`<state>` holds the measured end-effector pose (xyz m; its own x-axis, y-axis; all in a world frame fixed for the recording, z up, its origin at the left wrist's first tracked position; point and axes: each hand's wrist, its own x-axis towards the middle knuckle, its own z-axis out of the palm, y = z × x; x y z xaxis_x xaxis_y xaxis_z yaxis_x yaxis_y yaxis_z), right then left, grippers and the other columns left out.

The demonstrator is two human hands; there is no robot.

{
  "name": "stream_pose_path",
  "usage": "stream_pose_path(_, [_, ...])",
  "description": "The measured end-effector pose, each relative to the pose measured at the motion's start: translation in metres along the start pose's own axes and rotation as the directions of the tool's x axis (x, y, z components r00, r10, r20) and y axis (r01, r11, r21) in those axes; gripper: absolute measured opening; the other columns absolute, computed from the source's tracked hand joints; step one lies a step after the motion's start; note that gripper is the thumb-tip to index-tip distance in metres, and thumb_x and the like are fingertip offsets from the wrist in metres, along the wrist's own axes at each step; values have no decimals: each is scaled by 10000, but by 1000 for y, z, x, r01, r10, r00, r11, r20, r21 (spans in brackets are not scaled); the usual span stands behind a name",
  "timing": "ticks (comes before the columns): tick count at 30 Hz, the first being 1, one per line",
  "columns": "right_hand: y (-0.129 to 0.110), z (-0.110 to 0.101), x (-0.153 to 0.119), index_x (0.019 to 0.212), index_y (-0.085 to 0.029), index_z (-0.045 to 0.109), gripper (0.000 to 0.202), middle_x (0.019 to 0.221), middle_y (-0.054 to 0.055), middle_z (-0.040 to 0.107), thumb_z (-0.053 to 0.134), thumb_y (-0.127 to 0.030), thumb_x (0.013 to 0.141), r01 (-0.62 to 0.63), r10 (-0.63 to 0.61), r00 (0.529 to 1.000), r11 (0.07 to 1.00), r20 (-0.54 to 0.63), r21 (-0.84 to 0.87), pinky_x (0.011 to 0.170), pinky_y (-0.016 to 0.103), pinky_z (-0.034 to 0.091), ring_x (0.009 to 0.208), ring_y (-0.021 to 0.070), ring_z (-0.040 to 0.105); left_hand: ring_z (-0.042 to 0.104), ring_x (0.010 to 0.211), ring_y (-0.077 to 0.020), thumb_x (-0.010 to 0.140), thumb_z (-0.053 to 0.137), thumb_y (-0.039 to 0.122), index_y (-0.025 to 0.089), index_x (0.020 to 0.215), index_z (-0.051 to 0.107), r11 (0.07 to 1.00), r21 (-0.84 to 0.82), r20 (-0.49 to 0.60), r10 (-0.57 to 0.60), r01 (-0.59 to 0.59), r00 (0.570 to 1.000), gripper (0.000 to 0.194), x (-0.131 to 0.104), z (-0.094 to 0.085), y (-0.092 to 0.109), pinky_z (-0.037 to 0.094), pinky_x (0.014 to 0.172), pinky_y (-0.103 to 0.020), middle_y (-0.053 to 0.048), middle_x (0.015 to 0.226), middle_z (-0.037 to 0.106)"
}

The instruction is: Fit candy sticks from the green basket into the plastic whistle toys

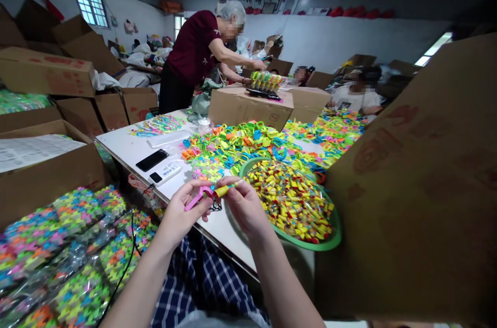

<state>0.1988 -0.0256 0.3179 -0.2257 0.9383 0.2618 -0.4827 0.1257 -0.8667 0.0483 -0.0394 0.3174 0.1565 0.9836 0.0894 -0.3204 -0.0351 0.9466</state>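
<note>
Over the table's near edge, my left hand [190, 204] is closed on a pink plastic band [201, 196]. Close beside it, my right hand [243, 204] pinches a small yellow wrapped piece [222, 191], which meets the end of the pink band. A small black item [216, 206] shows just below my fingers. To the right of my right hand stands a green basin [336, 229], heaped with yellow and red wrapped pieces [287, 198]. Behind the hands lies a pile of green, orange and blue plastic bands [248, 139].
A black phone [152, 160] and a white device [165, 173] lie on the white table [120, 142]. Cardboard boxes [248, 105] stand across it, near a standing person [198, 48]. A large carton [419, 188] blocks the right. Bagged colourful pieces [81, 286] fill the lower left.
</note>
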Motion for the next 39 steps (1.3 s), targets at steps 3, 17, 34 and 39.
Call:
stream_pose_path(3, [-1, -1, -3, 883, -231, 676, 272, 877, 0, 624, 781, -400, 697, 19, -19, 1000, 1000, -18, -20, 654, 231, 487, 712, 106, 580, 559, 507, -92, 654, 786, 371, 151, 974, 603, 1000, 20, -6, -4, 4, 1000, 429, -1, 0, 1, 500, 456, -193, 18, 657, 606])
stream_pose_path(17, [-17, 3, -12, 926, -198, 564, 209, 951, 37, 630, 644, -373, 844, 9, 14, 996, 968, 86, -252, 787, 270, 464, 850, 127, 591, 647, 737, -173, 683, 748, 382, 181, 869, 654, 963, 256, -1, 90, -87, 996, 290, 0, -9, -10, 539, 604, -225, -59, 889, 673])
stream_pose_path(34, [0, 20, -22, 895, -216, 476, 346, 923, 41, 569, 623, -519, 814, 89, -65, 993, 957, 94, -278, 842, 310, 442, 887, 151, 555, 641, 1021, -247, 653, 722, 561, 199, 1101, 647, 923, 339, -280, 282, -180, 918, 581, -22, -1, -25, 514, 915, -292, -80, 1032, 689])
stream_pose_path(39, [2, 23, -33, 915, -221, 460, 343, 907, 23, 559, 647, -487, 808, 49, -23, 994, 968, 108, -247, 829, 296, 426, 859, 139, 539, 655, 913, -227, 703, 690, 514, 203, 1044, 662, 868, 445, -240, 354, -221, 904, 462, -28, -8, -27, 530, 838, -280, -67, 930, 682])
